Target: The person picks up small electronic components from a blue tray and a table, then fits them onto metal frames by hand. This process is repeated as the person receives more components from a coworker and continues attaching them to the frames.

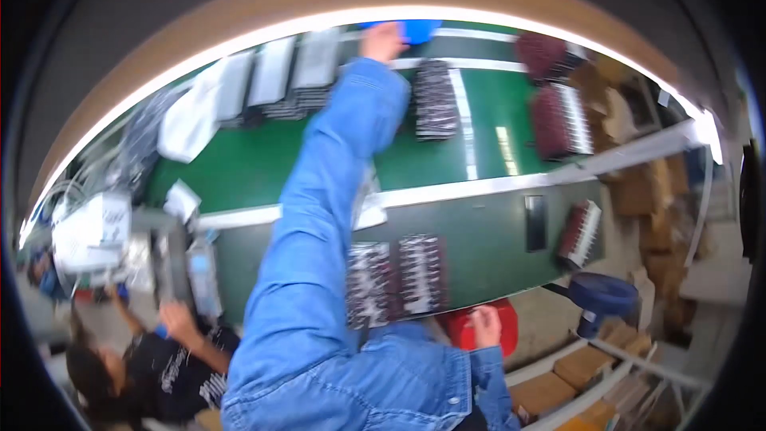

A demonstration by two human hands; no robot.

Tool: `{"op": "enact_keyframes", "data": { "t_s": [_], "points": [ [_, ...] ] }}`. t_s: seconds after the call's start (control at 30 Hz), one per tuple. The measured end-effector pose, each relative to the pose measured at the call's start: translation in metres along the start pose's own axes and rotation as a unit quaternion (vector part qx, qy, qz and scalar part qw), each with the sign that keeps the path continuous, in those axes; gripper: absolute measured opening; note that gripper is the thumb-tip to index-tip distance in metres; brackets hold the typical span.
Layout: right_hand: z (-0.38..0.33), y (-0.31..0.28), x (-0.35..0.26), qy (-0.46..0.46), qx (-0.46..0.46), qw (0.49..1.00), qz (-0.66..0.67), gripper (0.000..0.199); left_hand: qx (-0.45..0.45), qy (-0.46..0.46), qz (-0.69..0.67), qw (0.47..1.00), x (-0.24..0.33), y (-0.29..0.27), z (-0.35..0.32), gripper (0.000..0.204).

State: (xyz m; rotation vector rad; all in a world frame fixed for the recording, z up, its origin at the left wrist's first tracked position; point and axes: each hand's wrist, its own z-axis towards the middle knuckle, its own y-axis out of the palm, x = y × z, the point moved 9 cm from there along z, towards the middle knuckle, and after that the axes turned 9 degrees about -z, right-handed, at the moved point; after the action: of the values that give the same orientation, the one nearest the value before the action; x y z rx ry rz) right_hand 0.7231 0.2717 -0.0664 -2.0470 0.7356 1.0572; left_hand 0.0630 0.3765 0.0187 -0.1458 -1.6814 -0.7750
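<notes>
My left arm, in a blue denim sleeve, stretches across the bench to the far side of a green belt (495, 100). There my left hand (384, 41) touches the edge of a smooth bright blue thing (421, 30); its fingers are blurred and partly hidden. Down by the near edge of the bench, my right hand (485, 326) is raised with its fingers curled and nothing visible in them. Behind it is a red round seat (504, 334). Two stacks of maroon-and-white patterned pieces, a left stack (369, 275) and a right stack (423, 271), lie on the near bench in front of me.
Another patterned stack (436, 100) lies on the belt, with maroon bundles (558, 120) farther right. Pale wrapped packs (271, 72) line the far left. A dark phone-like slab (535, 223) lies on the bench. A co-worker (159, 367) is at lower left; a blue stool (604, 295) stands right.
</notes>
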Motion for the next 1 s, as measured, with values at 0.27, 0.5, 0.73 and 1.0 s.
{"op": "enact_keyframes", "data": {
  "t_s": [0.27, 0.5, 0.73, 1.0],
  "points": [
    [0.035, 0.100, -0.032, -0.013, -0.242, 0.970, -0.028, 0.013, 0.171, 0.132, 0.229, 0.949, 0.054, -0.138, -0.392, 0.021],
    [0.019, 0.171, -0.021, -0.029, -0.391, 0.915, -0.095, 0.013, 0.441, 0.081, 0.506, 0.737, 0.011, -0.345, -0.570, 0.031],
    [-0.017, 0.200, -0.047, -0.077, -0.423, 0.893, -0.131, 0.013, 0.423, 0.078, 0.562, 0.707, -0.004, -0.408, -0.529, 0.021],
    [0.015, 0.155, -0.036, -0.033, -0.321, 0.940, -0.113, 0.015, 0.413, 0.075, 0.492, 0.763, -0.004, -0.409, -0.508, 0.010]
  ]
}}
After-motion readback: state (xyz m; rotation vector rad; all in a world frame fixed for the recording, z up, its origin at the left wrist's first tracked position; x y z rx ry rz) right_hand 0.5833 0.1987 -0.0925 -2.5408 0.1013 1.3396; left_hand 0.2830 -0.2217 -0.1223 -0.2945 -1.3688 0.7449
